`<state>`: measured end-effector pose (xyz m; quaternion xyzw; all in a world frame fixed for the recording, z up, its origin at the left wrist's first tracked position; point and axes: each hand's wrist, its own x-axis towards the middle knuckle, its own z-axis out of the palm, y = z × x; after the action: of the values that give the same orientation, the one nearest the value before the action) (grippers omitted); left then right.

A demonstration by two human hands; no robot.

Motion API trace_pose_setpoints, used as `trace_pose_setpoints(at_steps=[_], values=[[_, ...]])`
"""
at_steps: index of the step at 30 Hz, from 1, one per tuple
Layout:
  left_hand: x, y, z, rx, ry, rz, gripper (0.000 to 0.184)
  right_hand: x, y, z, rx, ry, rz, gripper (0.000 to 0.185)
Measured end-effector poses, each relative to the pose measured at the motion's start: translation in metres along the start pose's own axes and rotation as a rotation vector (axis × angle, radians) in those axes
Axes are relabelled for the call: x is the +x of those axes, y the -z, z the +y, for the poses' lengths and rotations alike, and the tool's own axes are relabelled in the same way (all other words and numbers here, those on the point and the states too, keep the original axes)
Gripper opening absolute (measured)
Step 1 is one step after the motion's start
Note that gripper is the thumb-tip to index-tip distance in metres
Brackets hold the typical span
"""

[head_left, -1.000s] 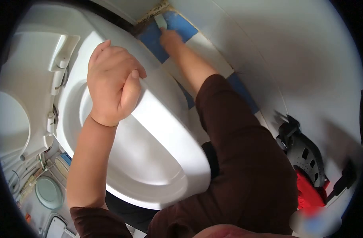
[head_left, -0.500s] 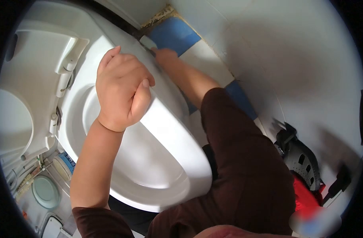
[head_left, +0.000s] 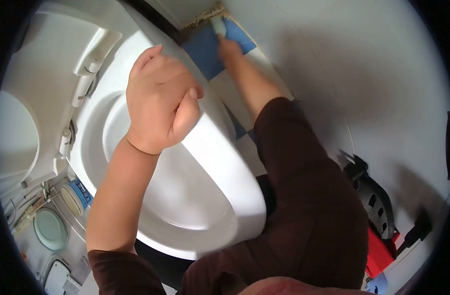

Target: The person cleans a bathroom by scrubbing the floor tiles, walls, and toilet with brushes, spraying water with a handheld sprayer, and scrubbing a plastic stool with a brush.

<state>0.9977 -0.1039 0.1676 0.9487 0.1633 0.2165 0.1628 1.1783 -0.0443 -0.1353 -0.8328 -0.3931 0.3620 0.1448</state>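
Observation:
My left hand [head_left: 162,101] is a closed fist, its back toward me, over the near side rim of the white toilet bowl [head_left: 220,169]. The curled fingertips are hidden, and no object shows from the fist. Down on the floor beyond the toilet, my right hand [head_left: 230,50] is closed on what looks like a pale green scrubbing brush [head_left: 218,27]. Its head is at the dirty corner edge of a blue floor tile [head_left: 202,51]. Motion blurs this hand, and the bristles cannot be made out.
The toilet seat [head_left: 38,98] stands raised on the left. A blue-labelled tub [head_left: 77,195] and a round pale green lid [head_left: 50,229] are at the lower left. A tiled wall [head_left: 328,64] borders the floor on the right, near a black slotted item [head_left: 377,206] and a red object [head_left: 381,253].
My right hand has moved the brush away from the toilet base, across the blue tile to the grimy corner. My left hand stays in a fist; the view has shifted slightly.

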Motion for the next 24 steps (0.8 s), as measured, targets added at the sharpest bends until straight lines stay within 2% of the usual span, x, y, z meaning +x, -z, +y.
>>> trace_pose_setpoints(at_steps=[1, 3, 4, 6, 9, 12, 14, 17, 18, 20, 22, 24], values=[[0.005, 0.001, -0.002, 0.014, -0.011, 0.009, 0.006, -0.005, -0.016, -0.001, -0.161, 0.187, 0.052, 0.052], [0.005, 0.003, 0.0, 0.032, 0.008, -0.037, 0.01, -0.052, -0.041, 0.016, -0.186, 0.389, 0.007, 0.051], [0.004, 0.003, 0.002, 0.038, 0.019, -0.067, 0.012, -0.082, -0.044, 0.025, -0.043, 0.41, -0.077, 0.05], [0.005, 0.003, 0.002, 0.039, 0.012, -0.071, 0.012, -0.123, -0.047, 0.048, -0.065, 0.335, -0.195, 0.05], [0.006, 0.004, 0.0, 0.042, -0.002, -0.077, 0.013, -0.138, -0.051, 0.067, -0.066, 0.32, -0.187, 0.053], [0.003, 0.003, 0.001, 0.043, -0.003, -0.086, 0.015, -0.092, -0.04, 0.021, 0.057, 0.39, -0.134, 0.053], [0.005, 0.002, 0.0, 0.062, -0.013, -0.064, 0.016, -0.041, -0.062, -0.01, -0.036, 0.328, -0.154, 0.052], [0.0, 0.0, 0.0, 0.053, -0.026, -0.059, 0.017, -0.09, -0.051, 0.027, 0.006, 0.424, -0.157, 0.051], [0.001, -0.002, -0.001, 0.046, -0.031, -0.046, 0.017, -0.131, -0.04, 0.05, 0.113, 0.29, -0.242, 0.05], [0.002, 0.001, -0.001, 0.039, -0.02, -0.037, 0.017, -0.202, -0.062, 0.119, 0.087, 0.128, -0.336, 0.047], [0.003, 0.001, 0.003, 0.027, 0.015, -0.049, 0.017, -0.259, -0.081, 0.178, -0.019, 0.199, -0.334, 0.047], [0.003, 0.001, 0.0, 0.036, 0.005, -0.058, 0.017, -0.226, -0.085, 0.155, 0.064, -0.017, -0.362, 0.047]])
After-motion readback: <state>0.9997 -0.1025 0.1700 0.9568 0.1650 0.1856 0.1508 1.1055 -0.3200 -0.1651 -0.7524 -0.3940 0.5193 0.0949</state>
